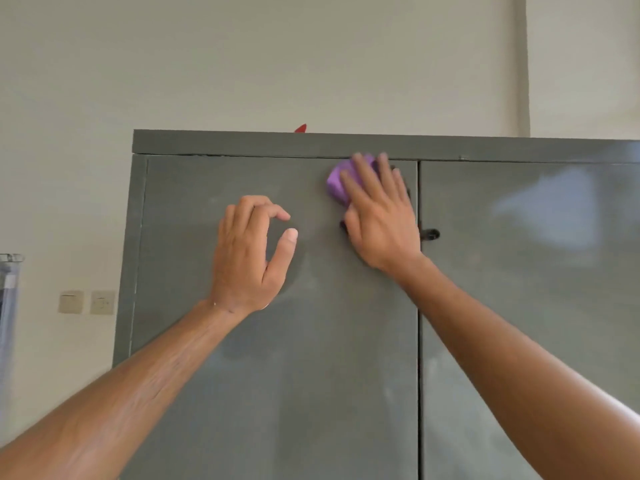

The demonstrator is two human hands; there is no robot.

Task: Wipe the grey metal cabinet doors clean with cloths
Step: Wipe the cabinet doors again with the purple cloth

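the right hand [377,216] pressed a purple cloth [337,183] flat against the left cabinet door [277,375], upper centre of the frame, fingers straight, no grip closed round it. the left hand [247,258] hovered beside it, fingers loosely curled, holding nothing. judged: the cloth is soft and light, best held under a flat palm; the right door [536,306] showed smears.

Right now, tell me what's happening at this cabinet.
A person is wiping the grey cabinet's left door. The right hand presses a purple cloth flat against the door's upper right corner, near the handle. The left hand holds nothing, fingers loosely curled in front of the door.
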